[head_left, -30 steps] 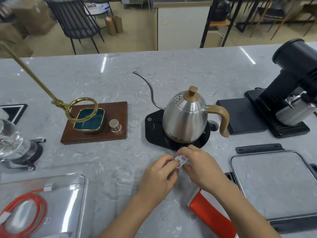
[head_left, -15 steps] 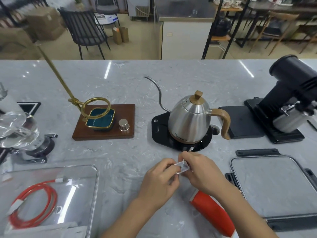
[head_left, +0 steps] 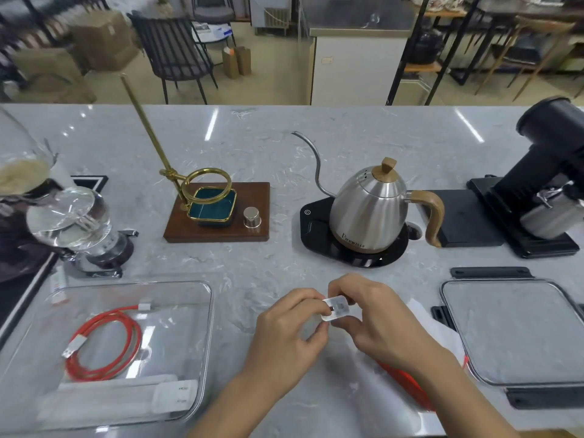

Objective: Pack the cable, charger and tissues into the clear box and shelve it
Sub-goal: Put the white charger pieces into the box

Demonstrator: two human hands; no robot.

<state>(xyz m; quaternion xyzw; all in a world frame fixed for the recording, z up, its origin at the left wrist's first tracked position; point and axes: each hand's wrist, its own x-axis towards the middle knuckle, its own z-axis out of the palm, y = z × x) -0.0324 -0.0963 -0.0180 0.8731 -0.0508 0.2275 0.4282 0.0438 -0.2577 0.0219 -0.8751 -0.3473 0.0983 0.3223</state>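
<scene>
Marble counter (head_left: 284, 153), coffee gear behind — charger step in hand.
Clear box (head_left: 207, 327) sits front left with red cable (head_left: 104, 346) coiled inside; lid (head_left: 518, 333) lies right. My left hand (head_left: 284, 336) and right hand (head_left: 376, 320) both pinch the small white charger (head_left: 335, 308) — tissues I can't confirm. Next, I'd say: carry it left, drop it in the box.

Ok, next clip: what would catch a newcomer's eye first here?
Probably both hands, left hand and right hand, pinching a small white charger at centre front. Next, the coiled red cable inside the clear box at lower left, and the steel kettle behind the hands.
</scene>
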